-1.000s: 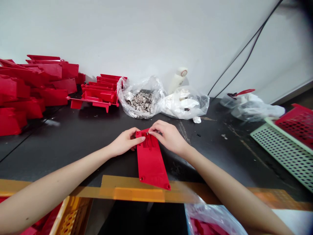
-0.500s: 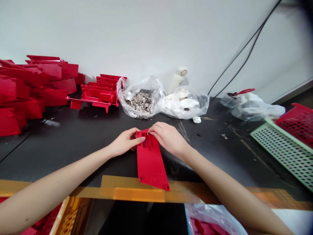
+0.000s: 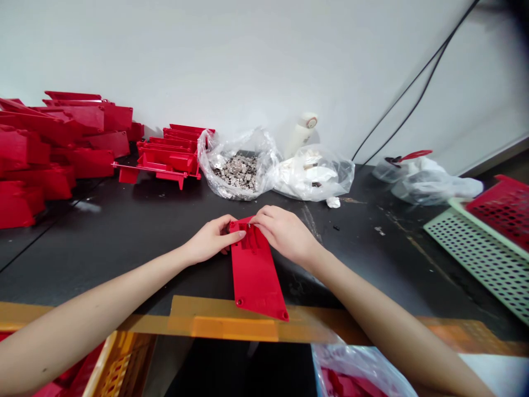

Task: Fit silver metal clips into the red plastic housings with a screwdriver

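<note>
Behind everything is a pale wall (image 3: 198,55), and before it stands a black table (image 3: 140,231). I take the clear bag (image 3: 268,151) with metal pieces (image 3: 239,172) as my landmark. To its left lies a big pile of red parts (image 3: 91,118), and just beside it a smaller row (image 3: 165,160). The red panel (image 3: 256,281) is in front of the bag, aslant, its near end over the yellow tape (image 3: 185,320) of the table edge; whether this end rests there, I cannot tell.

I think the panel could turn or slide if the right fingers push hard, because the left hand (image 3: 210,240) has it only at the far end. A small shiny piece (image 3: 249,225) might slip from the fingertips or go in crooked, since the recess (image 3: 243,242) is narrow and the fingers cover part of it.

Both forearms come from the near side and meet in front of the bag. The left grip is closed on the panel's upper left edge, thumb on the face, other fingers beyond the edge. The right hand (image 3: 285,231) bends inward, back upward; its thumb and first finger are pinched together, seemingly on the shiny piece.
</note>
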Demonstrator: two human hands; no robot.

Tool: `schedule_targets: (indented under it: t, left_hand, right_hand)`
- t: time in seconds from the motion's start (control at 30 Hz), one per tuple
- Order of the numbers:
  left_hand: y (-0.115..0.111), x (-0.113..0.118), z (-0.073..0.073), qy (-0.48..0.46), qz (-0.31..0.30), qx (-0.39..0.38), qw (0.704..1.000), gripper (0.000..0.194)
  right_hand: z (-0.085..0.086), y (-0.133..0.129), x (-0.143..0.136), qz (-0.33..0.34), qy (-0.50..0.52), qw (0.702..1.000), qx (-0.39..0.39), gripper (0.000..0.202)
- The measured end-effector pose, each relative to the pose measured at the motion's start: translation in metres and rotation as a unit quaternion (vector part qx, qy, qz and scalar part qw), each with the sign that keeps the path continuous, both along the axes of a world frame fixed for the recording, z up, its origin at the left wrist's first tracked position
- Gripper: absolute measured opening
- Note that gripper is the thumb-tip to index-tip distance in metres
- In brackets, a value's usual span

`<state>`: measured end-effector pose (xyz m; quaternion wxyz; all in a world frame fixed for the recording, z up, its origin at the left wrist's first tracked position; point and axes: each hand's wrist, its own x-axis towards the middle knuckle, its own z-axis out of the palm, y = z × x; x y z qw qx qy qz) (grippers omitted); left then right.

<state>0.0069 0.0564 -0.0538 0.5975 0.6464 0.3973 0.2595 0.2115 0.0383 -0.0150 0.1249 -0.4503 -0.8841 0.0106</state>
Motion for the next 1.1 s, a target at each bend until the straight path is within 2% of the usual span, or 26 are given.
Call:
schedule_targets:
  t: [0.2,0.4,0.47,0.53,0.6,0.67,0.77,0.83,0.9,1.0,1.1]
  left_hand:
    - [0.001,0.000,0.000,-0.001,0.000,0.001,1.000,0.032]
    - [0.001,0.000,0.000,-0.004,0.015,-0.004,1.000,0.032]
    - [0.000,0.000,0.000,-0.004,0.019,-0.004,1.000,0.032]
    - [0.000,0.000,0.000,-0.003,0.014,-0.004,1.000,0.033]
    - [0.000,0.000,0.000,-0.002,0.009,-0.003,1.000,0.033]
    - [0.000,0.000,0.000,0.002,0.008,-0.003,1.000,0.034]
    - [0.000,-0.001,0.000,0.009,0.008,-0.001,1.000,0.035]
    - [0.000,-0.001,0.000,0.013,0.007,0.002,1.000,0.036]
    - [0.000,-0.001,-0.001,0.016,0.008,0.006,1.000,0.036]
    - [0.001,-0.001,-0.001,0.018,0.010,0.008,1.000,0.036]
    - [0.001,-0.002,-0.001,0.019,0.009,0.005,1.000,0.036]
  right_hand:
    - [-0.001,0.005,0.003,-0.001,-0.003,1.000,0.013,0.023]
    - [0.004,-0.009,-0.005,0.022,-0.032,0.999,0.011,0.028]
    - [0.007,-0.009,-0.004,0.021,-0.011,1.000,-0.002,0.033]
    - [0.012,-0.002,0.005,-0.023,0.062,0.998,-0.005,0.034]
    - [0.020,0.013,0.023,-0.134,0.123,0.983,0.018,0.033]
    - [0.029,0.030,0.049,-0.289,0.111,0.949,0.054,0.032]
    - [0.040,0.054,0.089,-0.418,0.068,0.904,0.061,0.033]
    - [0.041,0.069,0.110,-0.451,0.034,0.891,0.033,0.030]
    - [0.036,0.085,0.123,-0.450,-0.002,0.893,-0.012,0.025]
    - [0.023,0.109,0.130,-0.432,-0.051,0.896,-0.095,0.025]
    - [0.014,0.129,0.131,-0.419,-0.079,0.893,-0.144,0.028]
